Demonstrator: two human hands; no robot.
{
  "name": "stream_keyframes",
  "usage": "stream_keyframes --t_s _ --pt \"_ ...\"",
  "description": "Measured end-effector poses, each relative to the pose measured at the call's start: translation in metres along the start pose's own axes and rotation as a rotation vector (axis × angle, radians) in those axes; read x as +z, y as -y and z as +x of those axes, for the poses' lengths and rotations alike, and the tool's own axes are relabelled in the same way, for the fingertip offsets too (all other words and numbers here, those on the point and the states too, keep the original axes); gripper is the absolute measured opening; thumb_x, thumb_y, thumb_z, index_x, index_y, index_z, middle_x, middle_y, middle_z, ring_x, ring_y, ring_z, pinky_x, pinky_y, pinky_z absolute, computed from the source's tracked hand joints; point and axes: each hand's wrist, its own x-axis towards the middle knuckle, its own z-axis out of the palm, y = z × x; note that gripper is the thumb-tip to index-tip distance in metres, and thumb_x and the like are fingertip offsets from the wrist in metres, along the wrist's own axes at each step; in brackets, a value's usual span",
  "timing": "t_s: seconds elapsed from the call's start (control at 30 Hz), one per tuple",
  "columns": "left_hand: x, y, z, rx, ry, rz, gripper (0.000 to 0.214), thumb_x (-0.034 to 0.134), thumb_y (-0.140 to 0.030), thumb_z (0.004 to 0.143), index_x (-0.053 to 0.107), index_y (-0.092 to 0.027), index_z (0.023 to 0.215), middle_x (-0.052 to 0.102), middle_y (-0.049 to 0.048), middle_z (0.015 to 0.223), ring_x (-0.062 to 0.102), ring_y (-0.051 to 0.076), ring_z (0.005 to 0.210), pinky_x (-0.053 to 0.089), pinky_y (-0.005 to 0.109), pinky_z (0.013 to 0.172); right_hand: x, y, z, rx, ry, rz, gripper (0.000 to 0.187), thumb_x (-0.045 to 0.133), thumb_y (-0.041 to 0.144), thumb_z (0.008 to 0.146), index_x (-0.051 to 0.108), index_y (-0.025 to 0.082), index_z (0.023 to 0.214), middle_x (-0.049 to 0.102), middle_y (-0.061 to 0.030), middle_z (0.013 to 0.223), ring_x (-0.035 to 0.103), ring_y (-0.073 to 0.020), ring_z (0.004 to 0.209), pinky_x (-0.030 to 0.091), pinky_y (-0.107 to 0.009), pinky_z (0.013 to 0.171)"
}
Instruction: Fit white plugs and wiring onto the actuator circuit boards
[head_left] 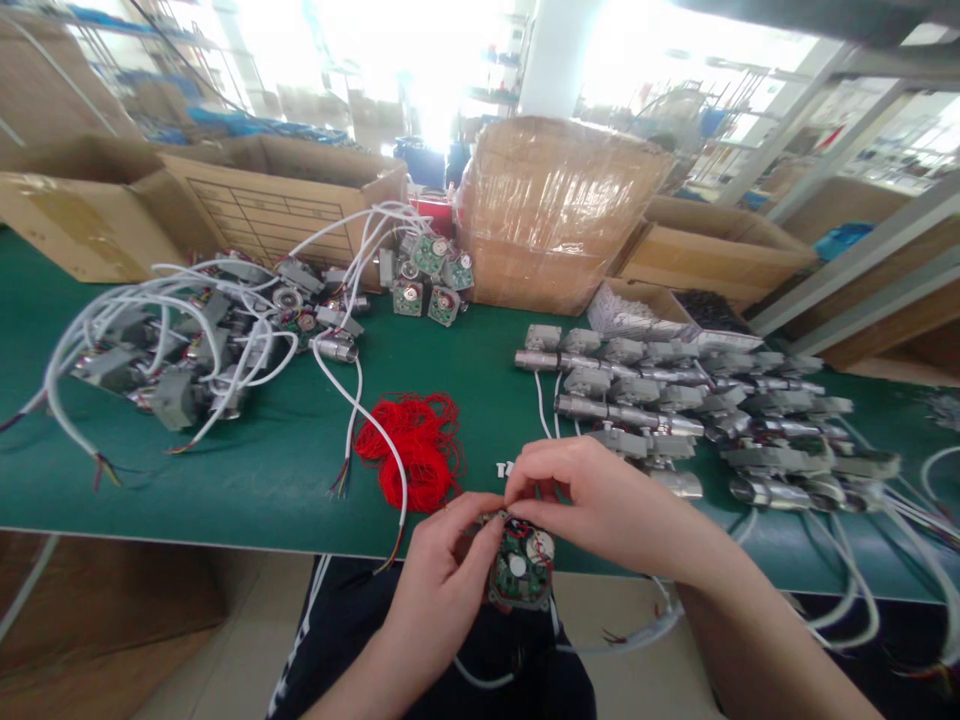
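Note:
At the table's front edge sits an open grey actuator housing [520, 605] with a green circuit board [517, 566] facing up. A white round part and thin red and dark wires show on the board. My left hand [450, 560] grips the housing's upper left side, thumb and fingers closed around its edge. Over the board's top edge, my right hand [574, 495] is closed in a pinch near the wires; whatever lies between its fingertips is hidden. Small white plastic pieces [504, 468] lie just beyond my right fingers. A white cable [484, 682] hangs below the housing.
Left of my hands lies a bundle of red wire [412, 465]. Actuators with white cables [172, 330] pile up at the left. Rows of metal valves with grey housings [630, 410] fill the right. Cardboard boxes [555, 220] line the back of the green table [300, 490].

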Motion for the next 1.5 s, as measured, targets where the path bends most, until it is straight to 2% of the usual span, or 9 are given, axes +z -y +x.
stream_keyframes --t_s 0.33,0.5,0.7,0.83,0.9,1.03,1.17,1.4,1.5 --pt "-0.001 0.000 0.003 0.026 0.033 0.033 0.028 0.053 -0.034 0.095 0.076 -0.018 0.098 0.073 0.0048 0.088 0.066 0.017 0.073 0.051 0.021 0.061 -0.004 -0.010 -0.002 0.023 0.074 0.000 0.015 0.068 0.009 0.084 0.067 0.016 0.071 0.058 0.0033 0.069 0.052 -0.0097 0.065 0.037 -0.021 0.061" --pt "-0.002 0.000 0.003 0.062 0.015 0.058 0.026 0.054 -0.032 0.094 0.077 -0.020 0.096 0.075 0.0049 0.090 0.069 0.019 0.079 0.054 0.023 0.069 -0.007 -0.016 -0.010 0.107 0.108 0.061 0.015 0.068 0.010 0.085 0.063 0.016 0.073 0.055 0.0044 0.069 0.049 -0.0096 0.065 0.036 -0.022 0.061" --pt "-0.002 0.000 0.002 -0.040 0.038 -0.019 0.032 0.056 -0.042 0.094 0.075 -0.017 0.100 0.072 0.0071 0.092 0.066 0.017 0.063 0.056 0.022 0.051 -0.002 -0.021 -0.021 0.179 0.076 0.226 0.013 0.064 0.011 0.088 0.059 0.017 0.078 0.056 0.0043 0.072 0.047 -0.0093 0.066 0.037 -0.022 0.061" --pt "0.000 0.000 0.002 -0.077 0.045 -0.060 0.035 0.057 -0.045 0.092 0.074 -0.016 0.102 0.073 0.0085 0.095 0.066 0.016 0.059 0.057 0.023 0.047 0.012 -0.030 -0.031 0.217 -0.015 0.341 0.006 0.064 0.016 0.086 0.058 0.018 0.086 0.060 0.0021 0.080 0.051 -0.0099 0.069 0.041 -0.023 0.063" --pt "0.000 0.000 0.002 -0.107 0.047 -0.083 0.036 0.058 -0.046 0.091 0.074 -0.016 0.103 0.073 0.0092 0.097 0.067 0.017 0.060 0.058 0.023 0.047 0.022 -0.035 -0.036 0.233 -0.051 0.441 0.009 0.065 0.020 0.085 0.058 0.018 0.089 0.061 0.0009 0.083 0.053 -0.0105 0.072 0.044 -0.022 0.062" --pt "-0.001 0.000 0.003 -0.144 0.053 -0.122 0.039 0.059 -0.048 0.091 0.074 -0.016 0.106 0.073 0.0087 0.097 0.066 0.016 0.055 0.058 0.024 0.045 0.045 -0.039 -0.046 0.308 -0.021 0.701 0.028 0.066 0.036 0.085 0.054 0.021 0.105 0.059 0.0013 0.082 0.058 -0.0124 0.070 0.046 -0.020 0.049" --pt "-0.003 0.000 0.002 -0.110 0.072 -0.107 0.039 0.058 -0.046 0.092 0.073 -0.016 0.112 0.073 0.0096 0.102 0.066 0.015 0.054 0.058 0.024 0.045 0.068 -0.038 -0.053 0.334 -0.013 0.906 0.046 0.064 0.046 0.087 0.049 0.021 0.122 0.063 0.0029 0.079 0.065 -0.0113 0.062 0.055 -0.023 0.056" --pt "-0.016 -0.002 -0.001 -0.097 0.224 -0.097 0.045 0.057 -0.036 0.093 0.063 -0.022 0.136 0.064 0.0118 0.132 0.069 0.016 0.069 0.062 0.029 0.062 0.088 -0.038 -0.060 0.269 -0.156 1.076 0.053 0.072 0.039 0.085 0.050 0.020 0.129 0.069 -0.0004 0.089 0.068 -0.0099 0.067 0.057 -0.023 0.064" --pt "-0.023 -0.002 -0.003 -0.134 0.309 -0.148 0.053 0.060 -0.033 0.091 0.057 -0.024 0.143 0.061 0.0109 0.135 0.072 0.020 0.088 0.063 0.034 0.077 0.091 -0.037 -0.062 0.263 -0.173 1.081 0.052 0.072 0.033 0.085 0.050 0.021 0.130 0.069 -0.0002 0.092 0.068 -0.0097 0.070 0.057 -0.023 0.067"
